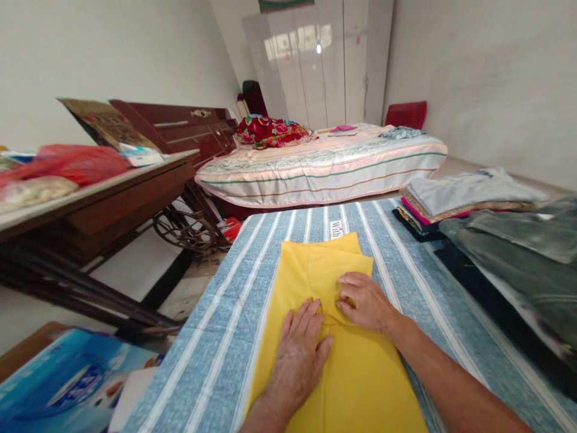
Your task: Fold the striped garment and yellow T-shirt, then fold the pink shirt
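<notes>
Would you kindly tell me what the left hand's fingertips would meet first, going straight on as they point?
The left hand would probably meet the yellow cloth's folded upper end first, though depth is unclear.

A home bedroom — bed (324, 174), dark headboard (174, 129) and, blurrily, probably a wardrobe (315, 78).
</notes>
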